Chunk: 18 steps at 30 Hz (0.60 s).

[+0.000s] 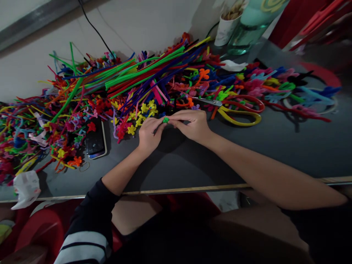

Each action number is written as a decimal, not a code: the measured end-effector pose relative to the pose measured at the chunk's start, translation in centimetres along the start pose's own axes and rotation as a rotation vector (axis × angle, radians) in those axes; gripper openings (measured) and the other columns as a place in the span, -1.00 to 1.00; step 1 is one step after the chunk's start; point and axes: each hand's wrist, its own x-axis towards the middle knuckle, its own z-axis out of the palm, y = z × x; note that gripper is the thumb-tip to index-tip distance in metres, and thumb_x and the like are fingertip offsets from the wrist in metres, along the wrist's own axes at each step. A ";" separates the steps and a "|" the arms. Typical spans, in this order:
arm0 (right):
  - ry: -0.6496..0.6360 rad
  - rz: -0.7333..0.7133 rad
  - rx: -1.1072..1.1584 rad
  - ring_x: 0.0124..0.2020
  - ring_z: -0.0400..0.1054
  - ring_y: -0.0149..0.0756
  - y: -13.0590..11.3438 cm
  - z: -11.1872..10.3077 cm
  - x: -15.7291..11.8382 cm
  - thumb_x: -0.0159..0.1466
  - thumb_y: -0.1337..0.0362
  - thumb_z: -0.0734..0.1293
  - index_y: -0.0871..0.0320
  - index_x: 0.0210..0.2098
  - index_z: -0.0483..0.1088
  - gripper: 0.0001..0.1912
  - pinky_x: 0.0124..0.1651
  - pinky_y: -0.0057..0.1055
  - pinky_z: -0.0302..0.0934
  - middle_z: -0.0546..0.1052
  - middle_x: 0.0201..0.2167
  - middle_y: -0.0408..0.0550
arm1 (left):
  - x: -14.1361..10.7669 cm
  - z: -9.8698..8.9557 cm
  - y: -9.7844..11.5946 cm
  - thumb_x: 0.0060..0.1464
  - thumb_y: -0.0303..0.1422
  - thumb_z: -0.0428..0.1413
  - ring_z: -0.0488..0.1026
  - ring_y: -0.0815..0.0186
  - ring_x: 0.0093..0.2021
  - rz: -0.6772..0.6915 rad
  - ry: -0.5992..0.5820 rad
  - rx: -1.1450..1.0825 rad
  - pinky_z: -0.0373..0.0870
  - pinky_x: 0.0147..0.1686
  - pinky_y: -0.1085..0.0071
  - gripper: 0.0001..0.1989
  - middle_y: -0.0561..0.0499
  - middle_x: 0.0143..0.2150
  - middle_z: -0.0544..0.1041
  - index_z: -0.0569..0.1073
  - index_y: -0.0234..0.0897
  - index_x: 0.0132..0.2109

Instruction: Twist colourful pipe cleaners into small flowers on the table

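Between the fingertips of both hands is a small green pipe cleaner piece [165,120], bent into a tight bundle. My left hand [149,135] pinches it from the left, and my right hand [193,124] grips it from the right with thumb and fingers together. Its exact shape is partly covered by the fingers. Just left of the hands lie several yellow pipe cleaner flowers [139,116]. Scissors with red and yellow handles [240,119] rest to the right of my right hand, the blades pointing left.
A heap of coloured pipe cleaners [145,75] runs along the wall. A phone [95,141] lies at the left with a red flower on it. Crumpled tissue [26,187] hangs over the table's front edge. A bottle [247,31] and a white cup [226,31] stand at the back.
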 end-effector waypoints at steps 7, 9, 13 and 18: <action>0.006 -0.051 -0.016 -0.51 0.48 -0.34 0.0 0.0 0.0 0.23 0.25 0.39 0.06 -0.36 0.63 -0.87 -0.42 -0.40 0.38 0.63 -0.46 -0.06 | -0.1 0.0 0.1 0.22 -0.36 0.09 0.48 0.33 -0.34 0.055 0.004 0.073 0.41 -0.27 0.33 -0.84 -0.01 -0.39 0.59 0.57 -0.27 -0.19; -0.008 -0.025 -0.042 -0.50 0.49 -0.33 -0.2 -0.1 0.0 0.23 0.22 0.39 0.06 -0.37 0.62 -0.86 -0.40 -0.39 0.38 0.63 -0.45 -0.07 | -0.1 -0.2 0.2 0.21 -0.37 0.11 0.48 0.34 -0.35 0.014 -0.021 0.073 0.41 -0.28 0.35 -0.86 0.00 -0.39 0.59 0.57 -0.26 -0.19; -0.036 0.090 -0.020 -0.48 0.49 -0.32 -0.3 -0.2 0.0 0.23 0.17 0.37 0.10 -0.28 0.60 -0.80 -0.41 -0.38 0.39 0.63 -0.40 -0.04 | 0.2 -0.4 0.2 0.20 -0.37 0.12 0.47 0.36 -0.36 -0.084 -0.056 0.058 0.42 -0.30 0.39 -0.86 0.02 -0.39 0.57 0.55 -0.23 -0.13; -0.069 0.225 0.096 -0.52 0.46 -0.35 -0.1 0.2 -0.1 0.23 0.14 0.35 0.20 -0.18 0.55 -0.72 -0.45 -0.40 0.38 0.61 -0.40 -0.02 | 0.1 -0.3 0.0 0.20 -0.36 0.11 0.50 0.35 -0.28 -0.147 -0.069 0.017 0.45 -0.25 0.39 -0.82 -0.02 -0.25 0.59 0.51 -0.25 -0.06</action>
